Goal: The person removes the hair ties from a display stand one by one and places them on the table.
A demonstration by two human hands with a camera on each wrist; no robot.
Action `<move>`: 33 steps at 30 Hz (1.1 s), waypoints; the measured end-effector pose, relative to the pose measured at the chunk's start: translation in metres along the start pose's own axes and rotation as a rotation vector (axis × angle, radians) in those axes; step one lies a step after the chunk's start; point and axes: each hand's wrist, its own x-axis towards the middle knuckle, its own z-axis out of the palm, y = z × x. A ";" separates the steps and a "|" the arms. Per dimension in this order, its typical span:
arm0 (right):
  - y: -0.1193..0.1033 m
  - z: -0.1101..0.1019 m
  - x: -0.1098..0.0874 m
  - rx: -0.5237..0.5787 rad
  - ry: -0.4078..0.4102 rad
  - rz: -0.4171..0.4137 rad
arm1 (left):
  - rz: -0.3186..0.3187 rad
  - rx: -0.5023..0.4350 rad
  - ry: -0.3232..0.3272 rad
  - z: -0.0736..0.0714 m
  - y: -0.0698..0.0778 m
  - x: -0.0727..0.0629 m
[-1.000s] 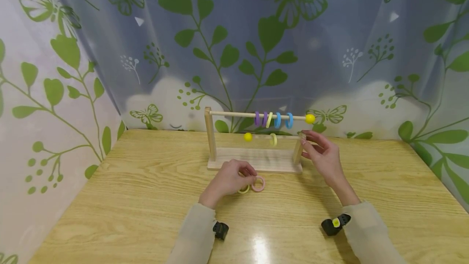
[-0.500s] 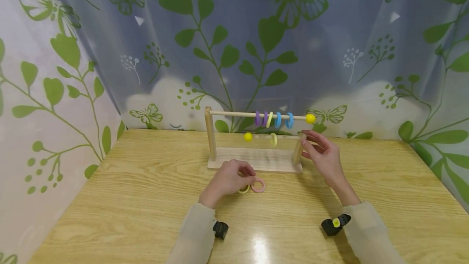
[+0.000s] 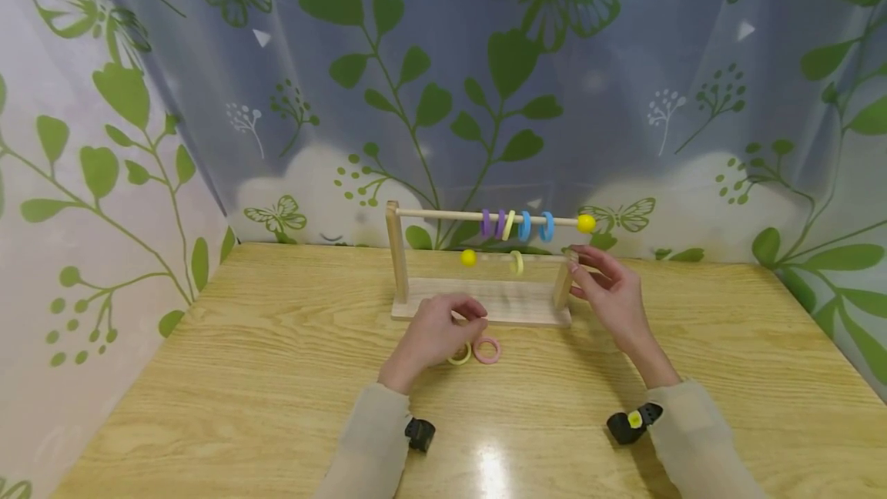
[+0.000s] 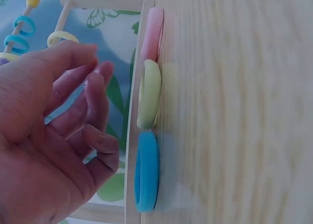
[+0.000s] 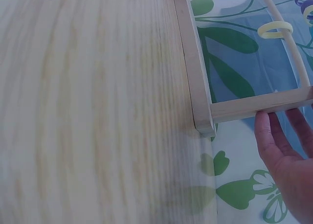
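A wooden ring stand [image 3: 481, 303] has two rods tipped with yellow balls. Purple rings [image 3: 493, 224], a yellow ring and blue rings [image 3: 537, 226] hang on the upper rod; one yellow ring [image 3: 517, 262] is on the lower. My left hand [image 3: 436, 336] hovers over the loose rings, fingers loosely bent and holding nothing. On the table below lie a pink ring [image 3: 487, 350], a yellow ring [image 4: 149, 94] and a blue ring [image 4: 147, 171], which the hand hides in the head view. My right hand [image 3: 610, 295] holds the top of the right post [image 5: 264, 105], fingertips against its outer face.
The wood-grain table [image 3: 277, 376] runs back to a blue curtain [image 3: 443, 83] with green leaves and butterflies. A pale patterned sheet [image 3: 90, 214] closes off the left side. Black wrist cameras [image 3: 419, 434] sit at both sleeves.
My left fingertips have lifted slightly away from the pink ring, which now shows whole. My right hand and the stand stay where they were.
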 end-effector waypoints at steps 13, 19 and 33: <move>-0.001 0.000 0.000 -0.017 0.001 0.001 | 0.082 -0.071 0.216 0.009 0.011 0.007; -0.001 0.000 0.000 -0.009 -0.004 -0.007 | 0.084 -0.109 0.270 0.015 0.015 0.010; 0.000 0.000 0.000 0.007 -0.001 -0.005 | 0.102 -0.206 0.330 0.032 0.027 0.017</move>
